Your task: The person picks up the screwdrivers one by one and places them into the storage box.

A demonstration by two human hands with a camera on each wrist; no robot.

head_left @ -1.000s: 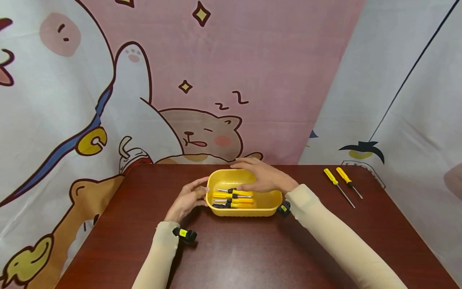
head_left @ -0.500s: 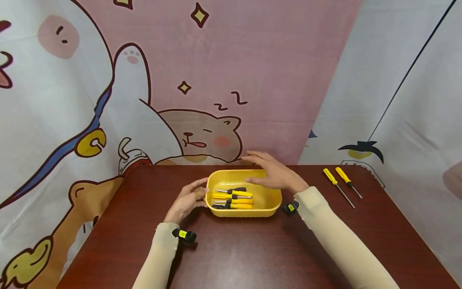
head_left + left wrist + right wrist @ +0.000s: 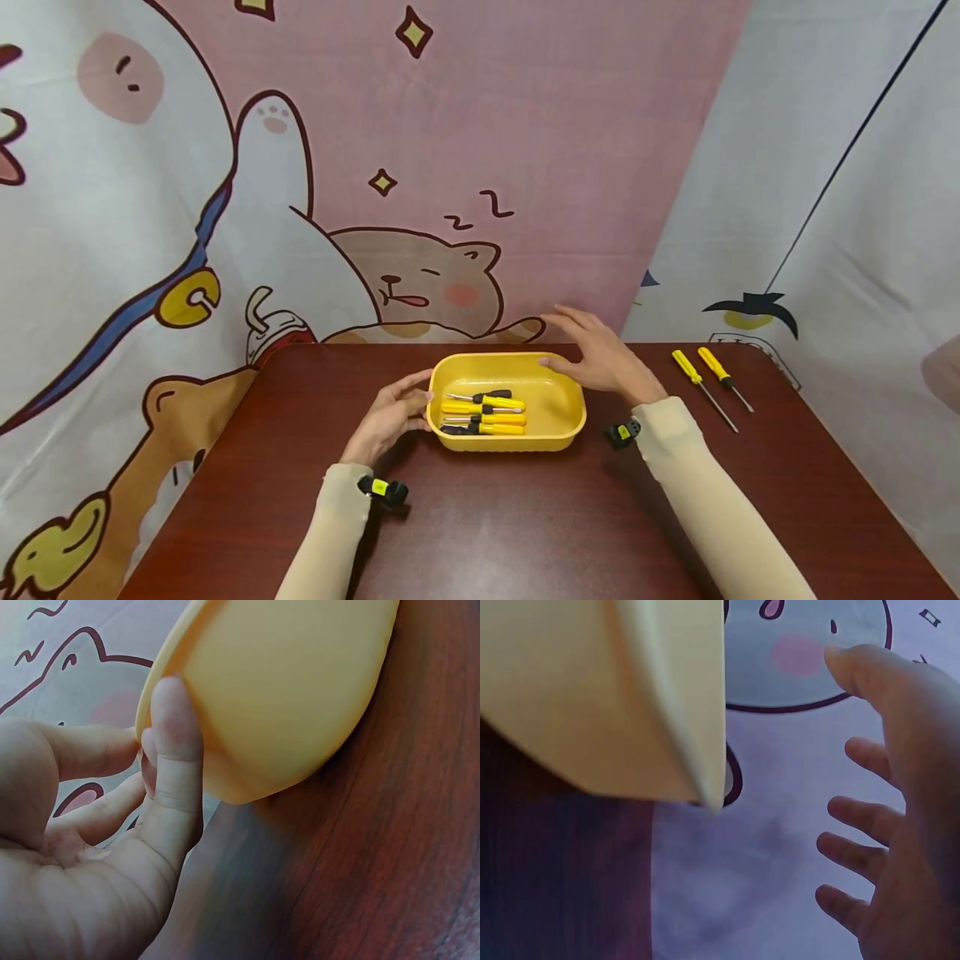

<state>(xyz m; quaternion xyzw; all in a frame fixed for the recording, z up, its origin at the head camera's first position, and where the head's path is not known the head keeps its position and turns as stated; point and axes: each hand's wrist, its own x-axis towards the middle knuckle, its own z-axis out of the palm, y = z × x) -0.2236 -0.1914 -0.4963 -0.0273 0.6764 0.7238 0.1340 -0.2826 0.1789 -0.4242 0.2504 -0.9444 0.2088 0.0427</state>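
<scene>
A yellow plastic tub (image 3: 551, 408) sits on the table, with several screwdrivers (image 3: 487, 419) lying side by side in its left half. Most have yellow handles; one black handle shows at the back of the row. My left hand (image 3: 386, 419) pinches the tub's left end near the rim between thumb and fingers; the left wrist view shows the thumb (image 3: 177, 735) against the wall. Above the tub's back right corner, my right hand (image 3: 602, 354) holds nothing, its fingers spread. In the right wrist view, a gap separates those fingers (image 3: 862, 817) from the tub wall.
Two yellow-handled screwdrivers lie at the back right of the table: one with a long shaft (image 3: 705, 389) and a shorter one (image 3: 725, 379). A cartoon-printed cloth (image 3: 585, 167) hangs right behind the brown table (image 3: 480, 525).
My right hand has risen from the screwdrivers inside the tub and moved right, toward its back right corner. The screwdriver row now shows fully. My left hand stays at the tub's left end.
</scene>
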